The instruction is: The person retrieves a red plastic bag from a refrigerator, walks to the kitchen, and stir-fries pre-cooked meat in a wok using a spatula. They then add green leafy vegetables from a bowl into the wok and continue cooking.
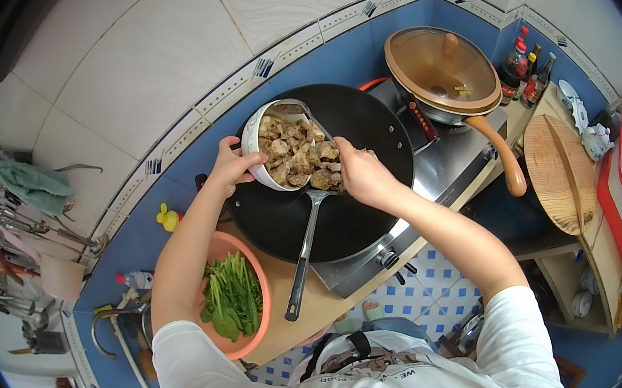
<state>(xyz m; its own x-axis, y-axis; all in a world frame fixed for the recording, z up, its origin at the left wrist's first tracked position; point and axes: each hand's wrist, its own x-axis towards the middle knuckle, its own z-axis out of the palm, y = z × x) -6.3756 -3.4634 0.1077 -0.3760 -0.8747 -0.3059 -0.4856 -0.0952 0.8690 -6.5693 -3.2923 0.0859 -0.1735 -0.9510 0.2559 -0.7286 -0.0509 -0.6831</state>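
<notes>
My left hand [234, 167] grips the rim of a white bowl [253, 143], thumb over the edge. The bowl is tilted above a large black wok [365, 222], with its mouth toward the right. Chunks of cooked, bone-in-looking meat [298, 152] fill it, and some sit at its lower right edge beside my right hand [365, 171]. That hand is closed around the handle of a metal utensil [311, 115], seemingly a spoon or ladle, whose head reaches into the bowl. A steel spatula [307, 240] leans in the wok, its black-tipped handle over the near rim.
A lidded pan [446, 77] with a wooden handle stands on the gas stove [440, 180] at right. Left of the wok, an orange basin [265, 295] holds leafy greens [233, 296]. Sauce bottles [514, 70] stand in the corner, near a wooden lid [554, 180]. Utensils hang at left.
</notes>
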